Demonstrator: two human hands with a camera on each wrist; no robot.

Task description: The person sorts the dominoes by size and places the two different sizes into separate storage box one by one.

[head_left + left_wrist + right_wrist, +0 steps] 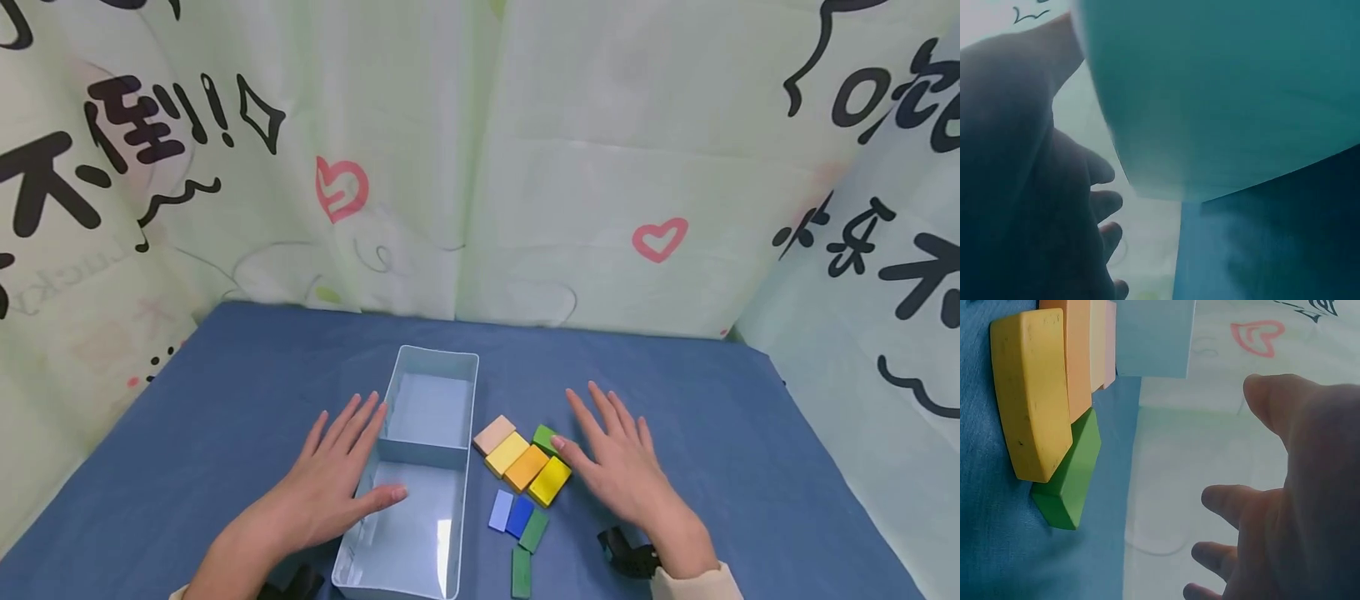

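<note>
Nearest us on the blue-covered desk [262,400], two green blocks [521,572] and two blue blocks [520,517] lie right of the pale two-compartment tray [435,452]. Our left hand [318,500] spreads its fingers wide at the tray's left side, whether touching we cannot tell, and our right hand [622,471] spreads just as wide beside the farther yellow, orange, peach and green group [527,468]. Behind the desk we see a printed curtain [555,83].
</note>
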